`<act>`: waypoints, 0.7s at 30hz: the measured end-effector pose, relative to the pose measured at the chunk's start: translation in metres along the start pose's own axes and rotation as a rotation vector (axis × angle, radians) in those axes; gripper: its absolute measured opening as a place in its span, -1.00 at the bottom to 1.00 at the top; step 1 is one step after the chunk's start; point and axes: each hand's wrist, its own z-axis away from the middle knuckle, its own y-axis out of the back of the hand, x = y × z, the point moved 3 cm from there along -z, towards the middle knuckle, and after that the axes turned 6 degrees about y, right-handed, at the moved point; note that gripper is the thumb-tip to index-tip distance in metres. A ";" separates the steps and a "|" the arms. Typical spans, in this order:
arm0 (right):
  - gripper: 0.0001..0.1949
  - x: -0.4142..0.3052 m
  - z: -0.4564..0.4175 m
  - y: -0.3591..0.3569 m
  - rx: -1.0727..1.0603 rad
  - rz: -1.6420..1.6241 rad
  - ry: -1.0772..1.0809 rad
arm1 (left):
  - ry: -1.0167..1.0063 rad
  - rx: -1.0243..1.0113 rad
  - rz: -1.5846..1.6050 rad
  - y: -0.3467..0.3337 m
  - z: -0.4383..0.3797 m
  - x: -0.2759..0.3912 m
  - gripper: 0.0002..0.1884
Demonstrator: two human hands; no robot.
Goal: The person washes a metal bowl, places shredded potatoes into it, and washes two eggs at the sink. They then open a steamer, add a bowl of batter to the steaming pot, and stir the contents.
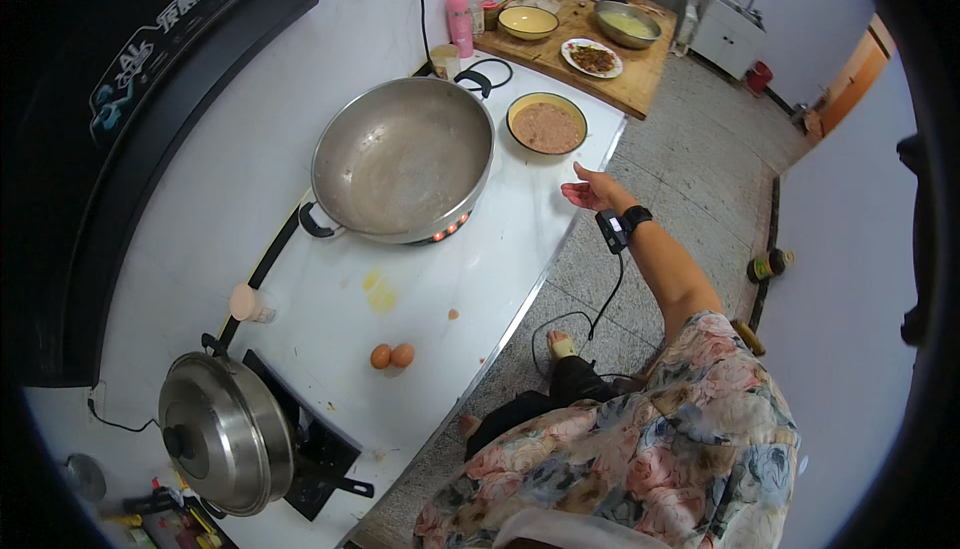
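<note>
My right hand point(589, 190) hangs over the front edge of the white counter point(491, 264), fingers apart and holding nothing. A black device with a cable is strapped to that wrist. Closest to the hand is a yellow enamel bowl point(514, 104) of pinkish-brown minced mixture point(546, 128). Left of the bowl, a wide steel pan point(409, 162) sits on a cooker with red lights point(451, 228); whether it holds clear liquid I cannot tell. Two brown eggs point(392, 356) lie together on the counter, near a yellow smear point(380, 295) and a shell fragment point(453, 314). My left hand is out of view.
A lidded steel pot point(217, 433) stands on a black cooktop point(322, 478). Beside the wall is a pink-capped jar point(251, 304). The wooden board point(637, 95) bears an empty yellow bowl point(528, 22), a plate of chopped food point(592, 59) and a steel basin point(627, 25). A black hood point(180, 98) overhangs the left.
</note>
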 end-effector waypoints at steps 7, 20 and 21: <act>-0.68 -0.026 -0.117 0.000 -0.231 -0.030 -0.077 | 1.045 -0.508 0.167 0.007 0.238 -0.010 -0.69; -0.82 -0.154 -0.043 0.048 -0.053 0.401 0.180 | 0.143 -1.391 -0.671 -0.262 0.353 0.021 -0.29; -0.81 -0.180 -0.020 0.035 -0.058 0.464 0.221 | 0.114 -1.425 -0.702 -0.271 0.351 0.027 -0.26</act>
